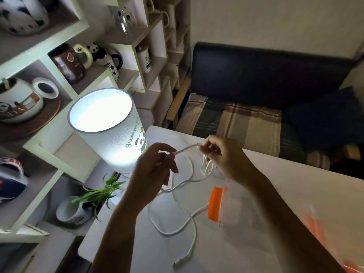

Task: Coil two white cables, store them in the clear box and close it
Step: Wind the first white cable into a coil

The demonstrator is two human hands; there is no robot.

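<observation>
A white cable stretches taut between my two hands above the white table. My left hand pinches it at the left; my right hand grips the other end, with several small loops hanging under the fingers. The rest of the cable trails in loose curves across the table, its plug lying near the front edge. The clear box with an orange latch sits under my right forearm, partly hidden and blurred. I cannot make out a second cable apart from this one.
A lit cylindrical lamp with a panda print stands at the table's left. A small green plant in a mug sits below it. Shelves with mugs fill the left side. A dark sofa with a plaid cover lies behind the table.
</observation>
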